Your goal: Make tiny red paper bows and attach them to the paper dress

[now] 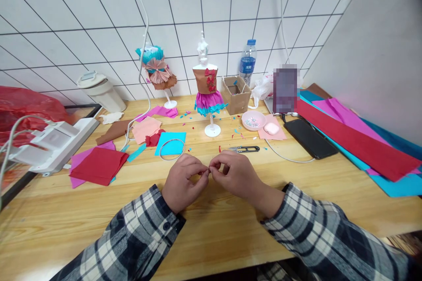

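My left hand (186,180) and my right hand (235,173) meet above the wooden table, each in a pinch with the fingertips touching. Whatever sits between the fingertips is too small to make out. Just beyond them lie small thread snips (249,149) and a silver ring (160,151) that overlaps a turquoise paper square (174,140). Behind stands a small white dress form (212,129) wearing a brown paper bodice (201,81) with red bows (210,80) and a magenta skirt (209,100) with a turquoise hem.
At left are red paper (99,167), a power strip (62,149) and a tumbler (103,92). A second dressed form (160,72), cardboard box (235,99), water bottle (247,63) and pink bead dish (253,122) stand behind. A black phone (310,137) and long paper strips (356,138) lie right.
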The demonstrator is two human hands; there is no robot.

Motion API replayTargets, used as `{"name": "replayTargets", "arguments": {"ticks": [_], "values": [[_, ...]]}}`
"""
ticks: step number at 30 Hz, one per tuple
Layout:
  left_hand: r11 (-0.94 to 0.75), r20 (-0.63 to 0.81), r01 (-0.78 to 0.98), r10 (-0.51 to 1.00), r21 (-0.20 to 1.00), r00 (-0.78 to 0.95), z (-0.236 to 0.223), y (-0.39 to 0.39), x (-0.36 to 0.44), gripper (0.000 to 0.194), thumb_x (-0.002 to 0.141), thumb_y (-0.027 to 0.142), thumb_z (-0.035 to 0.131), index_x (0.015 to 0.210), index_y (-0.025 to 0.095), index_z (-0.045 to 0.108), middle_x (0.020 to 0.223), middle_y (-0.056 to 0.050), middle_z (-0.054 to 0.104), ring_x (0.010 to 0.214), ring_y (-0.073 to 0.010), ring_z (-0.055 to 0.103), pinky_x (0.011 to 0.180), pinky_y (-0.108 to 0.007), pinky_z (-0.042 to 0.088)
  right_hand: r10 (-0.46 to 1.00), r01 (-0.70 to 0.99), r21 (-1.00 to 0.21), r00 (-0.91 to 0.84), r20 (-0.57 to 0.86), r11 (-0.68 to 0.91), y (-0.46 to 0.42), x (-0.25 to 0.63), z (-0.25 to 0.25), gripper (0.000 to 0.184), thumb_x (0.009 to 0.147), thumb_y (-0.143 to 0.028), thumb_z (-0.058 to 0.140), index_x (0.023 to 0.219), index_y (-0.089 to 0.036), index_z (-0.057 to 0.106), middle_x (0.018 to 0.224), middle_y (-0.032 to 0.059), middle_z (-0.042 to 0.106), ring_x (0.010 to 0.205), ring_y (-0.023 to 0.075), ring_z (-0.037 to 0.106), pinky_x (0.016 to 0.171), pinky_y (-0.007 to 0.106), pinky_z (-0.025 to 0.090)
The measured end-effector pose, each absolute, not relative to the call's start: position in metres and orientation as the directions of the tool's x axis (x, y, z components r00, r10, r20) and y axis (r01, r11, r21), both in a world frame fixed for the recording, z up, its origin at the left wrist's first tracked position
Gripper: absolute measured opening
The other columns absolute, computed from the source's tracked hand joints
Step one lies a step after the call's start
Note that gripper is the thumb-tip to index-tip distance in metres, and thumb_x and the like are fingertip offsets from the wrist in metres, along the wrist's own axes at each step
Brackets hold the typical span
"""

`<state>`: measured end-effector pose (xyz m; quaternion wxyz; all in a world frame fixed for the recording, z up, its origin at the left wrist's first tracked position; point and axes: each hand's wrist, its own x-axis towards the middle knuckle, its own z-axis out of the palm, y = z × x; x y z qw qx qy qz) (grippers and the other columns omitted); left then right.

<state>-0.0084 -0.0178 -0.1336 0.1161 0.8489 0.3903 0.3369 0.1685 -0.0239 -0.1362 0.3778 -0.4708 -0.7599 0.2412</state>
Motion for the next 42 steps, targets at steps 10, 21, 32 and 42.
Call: {"name": "replayTargets", "arguments": {"ticks": [10,21,32,42], "values": [[-0.743,0.52,0.493,0.669,0.453,0.531,-0.13,-0.021,-0.012,0.018,0.084,0.015,0.058,0.094,0.021,0.072,0.074,-0.003,0.066,0.072,-0.0154,0.057,0.068,-0.031,0.043,0.994,0.219,-0.975,-0.107,0.006,0.03,-0.009,0.176,-0.136,0.003,0.069,-0.019,0.056,0.068,-0.019,0.053,0.069,-0.0026,0.063,0.047,0.0075,0.05,0.043,0.019,0.035],[-0.724,0.509,0.488,0.69,0.487,0.514,-0.131,-0.023,-0.017,0.018,0.086,0.017,0.056,0.091,0.022,0.072,0.074,-0.004,0.066,0.072,-0.0157,0.058,0.068,-0.031,0.044,0.988,-0.128,-0.986,0.102,-0.115,-0.102,0.03,0.231,-0.139,0.019,0.066,-0.026,0.069,0.08,-0.02,0.059,0.071,-0.0017,0.066,0.059,0.0116,0.061,0.056,0.027,0.057],[-0.75,0.526,0.481,0.661,0.453,0.535,-0.131,-0.023,-0.018,0.021,0.087,0.015,0.055,0.099,0.023,0.07,0.074,-0.003,0.067,0.071,-0.0151,0.058,0.069,-0.032,0.044,0.919,0.674,-0.691,0.046,0.393,0.261,0.033,0.242,-0.154,0.027,0.086,-0.023,0.054,0.104,-0.025,0.073,0.1,0.0045,0.074,0.092,0.0211,0.068,0.085,0.038,0.051],[-0.796,0.558,0.397,0.605,0.457,0.568,-0.131,-0.024,-0.021,0.026,0.084,0.007,0.054,0.103,0.02,0.066,0.072,-0.002,0.067,0.069,-0.0147,0.055,0.068,-0.029,0.043,0.94,0.583,-0.775,0.054,0.338,0.245,0.034,0.239,-0.155,0.031,0.082,-0.017,0.048,0.097,-0.022,0.074,0.093,0.004,0.074,0.08,0.0173,0.066,0.078,0.033,0.051]]}}
